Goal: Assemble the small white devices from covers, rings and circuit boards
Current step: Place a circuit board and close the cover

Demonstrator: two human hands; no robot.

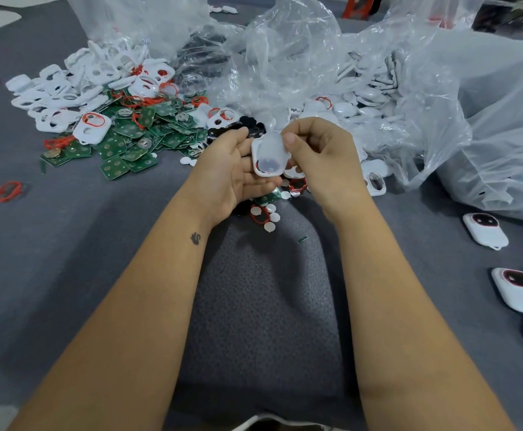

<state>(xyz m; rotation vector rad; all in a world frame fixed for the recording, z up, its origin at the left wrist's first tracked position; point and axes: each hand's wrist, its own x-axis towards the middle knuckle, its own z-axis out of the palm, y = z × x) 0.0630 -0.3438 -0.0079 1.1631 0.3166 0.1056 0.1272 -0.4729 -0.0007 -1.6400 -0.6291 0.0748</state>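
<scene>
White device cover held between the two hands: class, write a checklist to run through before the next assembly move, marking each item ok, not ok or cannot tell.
1. White plastic device cover supported by the left hand: ok, it lies on the open fingers.
2. Translucent soft pad held by the right hand over the cover: ok, thumb and fingers pinch it.
3. Pad fully seated in the cover: cannot tell.
4. Red ring already fitted inside: cannot tell; only a red trace shows at the cover's lower left edge.
5. Green square circuit boards at hand: ok, piled on the left.
6. Finished white devices kept apart: ok, lying to the right.
</scene>
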